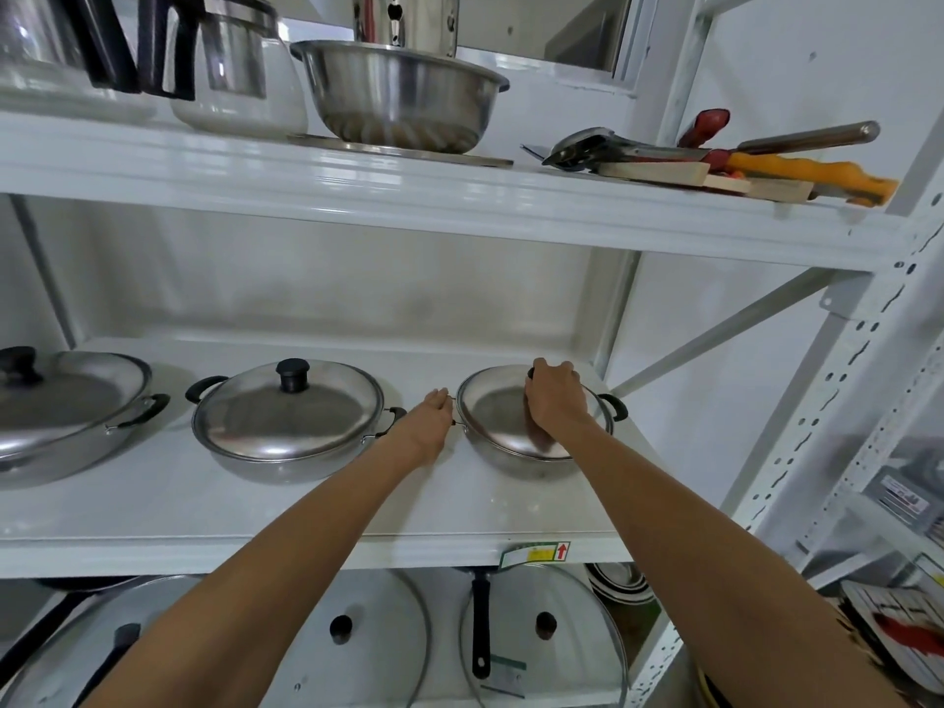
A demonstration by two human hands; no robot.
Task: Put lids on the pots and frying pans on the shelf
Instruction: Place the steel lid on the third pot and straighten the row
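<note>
Head view, looking forward and slightly down at a white metal shelving unit against a pale wall. My two bare arms reach in over the middle shelf (306, 508), a smooth white board.

My right hand (554, 401) is clamped around the black knob of a steel lid (498, 416), which sits tilted on the rightmost pot (531, 465), its near edge lower than its far edge. My left hand (434, 419) is against the pot's left side handle, fingers extended; I cannot tell whether they close around it. The pot's black right handle (615, 406) pokes out past my wrist.

Just beside, to the left, a second steel pot (286, 459) stands with its lid (288, 413) seated flat and a black knob on top. Farther left, a larger lidded pan (61, 426) is cut off by the frame edge.

On the top shelf (408, 196) stand a steel mixing bowl (401, 94), a glass kettle (240, 74) and a pile of utensils (715, 155) with red, orange and wooden handles.

On the shelf below, glass lids (541, 636) with black knobs cover frying pans; one black pan handle (481, 625) points toward me. At the right, the perforated white upright (843, 401) and a diagonal brace frame the unit.
</note>
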